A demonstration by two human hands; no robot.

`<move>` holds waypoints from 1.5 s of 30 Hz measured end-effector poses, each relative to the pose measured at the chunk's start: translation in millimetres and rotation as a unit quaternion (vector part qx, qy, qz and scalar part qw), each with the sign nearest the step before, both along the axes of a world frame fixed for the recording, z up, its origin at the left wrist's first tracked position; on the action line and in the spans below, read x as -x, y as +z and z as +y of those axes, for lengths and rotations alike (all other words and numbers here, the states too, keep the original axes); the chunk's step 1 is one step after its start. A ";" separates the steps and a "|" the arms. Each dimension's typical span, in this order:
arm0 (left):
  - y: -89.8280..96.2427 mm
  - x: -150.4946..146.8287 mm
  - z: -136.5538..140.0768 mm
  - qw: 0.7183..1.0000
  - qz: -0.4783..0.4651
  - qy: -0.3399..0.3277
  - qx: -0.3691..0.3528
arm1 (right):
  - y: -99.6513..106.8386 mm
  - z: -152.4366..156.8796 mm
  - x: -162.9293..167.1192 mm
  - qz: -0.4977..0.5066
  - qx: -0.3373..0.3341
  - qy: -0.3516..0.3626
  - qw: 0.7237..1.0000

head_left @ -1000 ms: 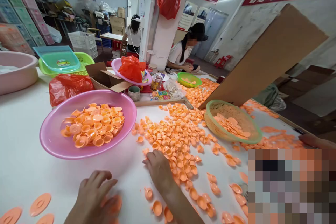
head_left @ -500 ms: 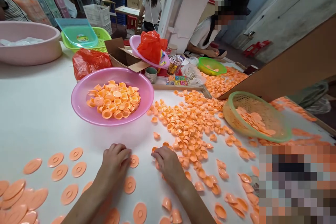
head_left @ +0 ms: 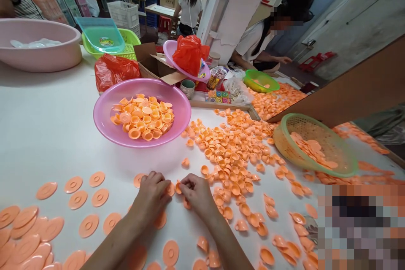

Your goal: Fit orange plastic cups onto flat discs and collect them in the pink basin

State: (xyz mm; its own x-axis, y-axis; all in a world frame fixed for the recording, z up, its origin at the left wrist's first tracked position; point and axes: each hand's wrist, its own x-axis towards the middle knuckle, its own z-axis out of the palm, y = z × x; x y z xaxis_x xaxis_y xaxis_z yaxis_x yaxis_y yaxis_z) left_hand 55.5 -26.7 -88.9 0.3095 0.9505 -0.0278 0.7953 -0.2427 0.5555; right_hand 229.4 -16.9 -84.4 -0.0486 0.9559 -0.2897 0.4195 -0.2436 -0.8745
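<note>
My left hand (head_left: 153,193) is closed, fingertips at the edge of a small orange plastic disc (head_left: 171,189) partly covered by the fingers. Facing it, my right hand (head_left: 196,193) pinches a small orange plastic cup (head_left: 178,187) just beside that disc. Flat ringed discs like this one (head_left: 100,198) lie spread over the left of the white table (head_left: 63,135), overlapping in a heap at the lower left. To the right of my right hand is a large scatter of orange cups (head_left: 236,164). A pink basin (head_left: 104,114) behind my hands holds several cup-shaped orange pieces.
At the right stands a green-rimmed basket (head_left: 341,156) with orange discs inside. A wooden tray edge (head_left: 205,104), a cardboard box (head_left: 155,65) and red bags (head_left: 115,71) border the back. A large pale pink basin (head_left: 38,57) sits far left. Another person (head_left: 253,46) sits beyond.
My left hand has moved right onto the disc's edge, uncovering another disc behind it. My right hand has come left with a cup, closing the gap. The view has shifted slightly.
</note>
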 end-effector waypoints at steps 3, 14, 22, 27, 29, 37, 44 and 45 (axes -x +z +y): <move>-6.2 -5.0 2.8 0.999 -0.035 0.007 0.000 | -1.4 -1.3 15.7 -0.024 -0.008 0.008 1.000; 11.5 0.0 6.7 0.961 -0.178 0.121 0.174 | 4.5 -3.2 28.8 -0.150 -0.094 0.063 0.982; -0.5 -7.1 3.9 0.945 -0.212 0.157 0.195 | 2.8 -8.5 34.6 -0.147 -0.092 0.064 0.983; -0.1 -7.2 2.9 0.940 -0.206 0.180 0.204 | 12.7 10.8 27.2 -0.111 -0.036 0.120 0.986; -0.7 -9.9 1.8 0.943 -0.197 0.189 0.191 | 18.7 18.1 21.0 -0.062 0.011 0.135 0.989; 0.0 -16.0 -9.0 0.969 -0.160 0.167 0.092 | 27.0 10.4 10.3 -0.045 -0.002 0.103 0.994; -0.4 4.8 -28.0 0.938 -0.286 0.170 0.093 | 19.1 -30.1 22.8 -0.071 -0.153 0.089 0.982; -0.8 6.8 -31.0 0.923 -0.323 0.175 0.117 | 19.0 -36.0 23.3 -0.066 -0.169 0.081 0.980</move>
State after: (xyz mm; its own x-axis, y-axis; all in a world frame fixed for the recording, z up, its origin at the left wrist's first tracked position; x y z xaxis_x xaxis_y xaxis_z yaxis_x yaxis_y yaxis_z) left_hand 48.7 -57.8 -89.7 0.0085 0.9866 -0.1629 0.2875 0.1536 0.9454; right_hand 206.1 -52.9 -65.4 -0.1907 0.9812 0.0284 0.5441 0.1297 -0.8290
